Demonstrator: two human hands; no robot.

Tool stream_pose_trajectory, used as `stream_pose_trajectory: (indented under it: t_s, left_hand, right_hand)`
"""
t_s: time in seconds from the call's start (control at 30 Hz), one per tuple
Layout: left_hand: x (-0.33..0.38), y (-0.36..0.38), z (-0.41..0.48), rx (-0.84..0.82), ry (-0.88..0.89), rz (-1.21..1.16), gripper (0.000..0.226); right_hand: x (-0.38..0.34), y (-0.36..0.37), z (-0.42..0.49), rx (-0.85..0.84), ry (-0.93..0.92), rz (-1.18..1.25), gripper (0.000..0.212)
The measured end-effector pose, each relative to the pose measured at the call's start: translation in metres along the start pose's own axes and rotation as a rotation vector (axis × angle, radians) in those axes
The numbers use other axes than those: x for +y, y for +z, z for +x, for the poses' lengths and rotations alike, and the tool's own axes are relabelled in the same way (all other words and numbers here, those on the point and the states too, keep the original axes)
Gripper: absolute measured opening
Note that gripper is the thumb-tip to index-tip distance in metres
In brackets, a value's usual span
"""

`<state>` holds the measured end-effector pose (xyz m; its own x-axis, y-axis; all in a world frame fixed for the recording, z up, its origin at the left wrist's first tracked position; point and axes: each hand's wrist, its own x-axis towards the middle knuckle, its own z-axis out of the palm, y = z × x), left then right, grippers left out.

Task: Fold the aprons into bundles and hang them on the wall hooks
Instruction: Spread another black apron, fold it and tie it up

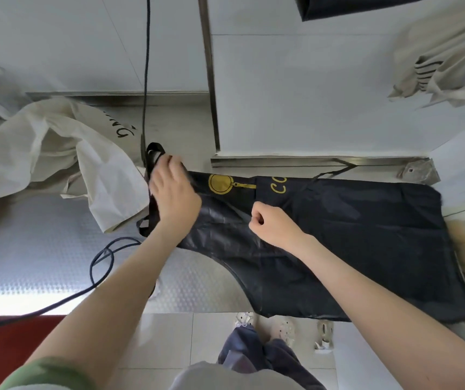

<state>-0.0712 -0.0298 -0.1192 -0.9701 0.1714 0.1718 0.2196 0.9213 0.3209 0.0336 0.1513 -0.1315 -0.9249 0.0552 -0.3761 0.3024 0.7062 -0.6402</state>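
Head view: my black apron (352,243) lies spread flat on the ribbed metal surface (37,254), its bib end to the left and its hem to the right, with a yellow print along the far edge. My left hand (173,197) is at the bib end, fingers curled round the black neck strap (152,156) bunched there. My right hand (270,220) rests on the middle of the apron with its fingers curled into a fist; I cannot tell whether it pinches any fabric. The hands are apart.

A crumpled cream apron (57,153) with dark lettering lies on the surface to the left, touching the black one's bib end. A dark cable (146,80) hangs down at the far side and loops across the surface near my left forearm. Beige cloths (448,63) hang on the far right wall.
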Motion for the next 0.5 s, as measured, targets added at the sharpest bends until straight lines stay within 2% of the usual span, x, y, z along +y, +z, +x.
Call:
stream_pose_trajectory:
  t_s: [0.07,0.13,0.2,0.27,0.37,0.43,0.5]
  left_hand:
    - [0.025,-0.002,0.001,-0.178,0.153,-0.029,0.063]
    - [0.048,0.005,0.002,-0.382,0.269,-0.033,0.046]
    - [0.065,0.014,0.002,-0.495,0.299,-0.03,0.031]
    - [0.082,0.023,0.001,-0.575,0.328,0.019,0.028]
    - [0.107,0.04,-0.002,-0.712,0.401,0.111,0.028]
    - [0.117,0.054,-0.005,-0.767,0.405,0.079,0.03]
    - [0.13,0.069,-0.007,-0.74,0.433,0.093,0.035]
  right_hand:
    - [-0.006,-0.006,-0.009,-0.046,-0.053,0.009,0.012]
    - [-0.011,-0.01,-0.02,-0.108,-0.094,0.007,0.012]
    - [-0.015,-0.011,-0.029,-0.207,-0.127,-0.027,0.015]
    - [-0.011,-0.015,-0.035,-0.267,-0.101,-0.094,0.022]
    - [0.016,-0.031,-0.046,-0.171,0.062,-0.086,0.027]
    - [0.048,-0.045,-0.058,-0.034,0.241,-0.045,0.024]
    - [0.096,-0.058,-0.073,0.15,0.464,0.009,0.018]
